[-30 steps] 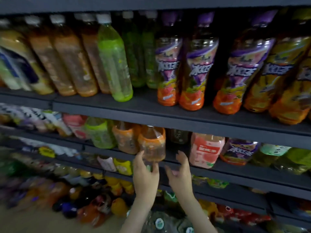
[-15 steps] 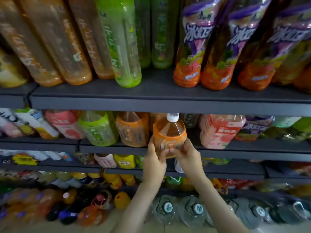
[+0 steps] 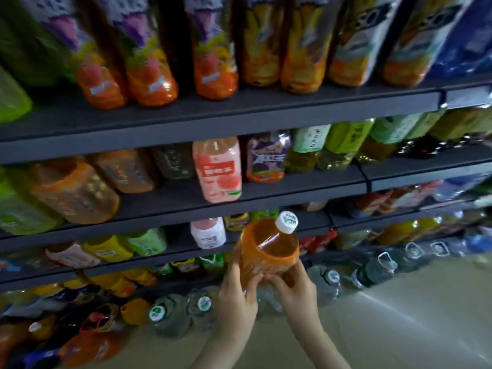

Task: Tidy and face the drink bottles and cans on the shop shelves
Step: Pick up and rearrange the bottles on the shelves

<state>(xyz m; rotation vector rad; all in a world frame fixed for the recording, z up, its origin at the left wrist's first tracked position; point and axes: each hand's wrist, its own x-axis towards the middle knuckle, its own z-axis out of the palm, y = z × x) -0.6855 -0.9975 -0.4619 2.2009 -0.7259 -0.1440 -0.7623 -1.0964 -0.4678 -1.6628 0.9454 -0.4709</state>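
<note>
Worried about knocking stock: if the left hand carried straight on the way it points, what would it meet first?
Probably the front edge of the shelf just above it, near the small pink-and-white bottle. The left hand grips the orange bottle and points up toward the shelves; depth is unclear.

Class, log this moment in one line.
left hand: grips orange plastic bottle, white cap | right hand: grips it too | bottle: held in air, tilted

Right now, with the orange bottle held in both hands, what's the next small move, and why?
Probably lift the orange bottle up into the gap on the shelf left of the pink bottle, label outward. The left hand and right hand grip its lower part off the shelf, and that front spot holds no bottle.
</note>
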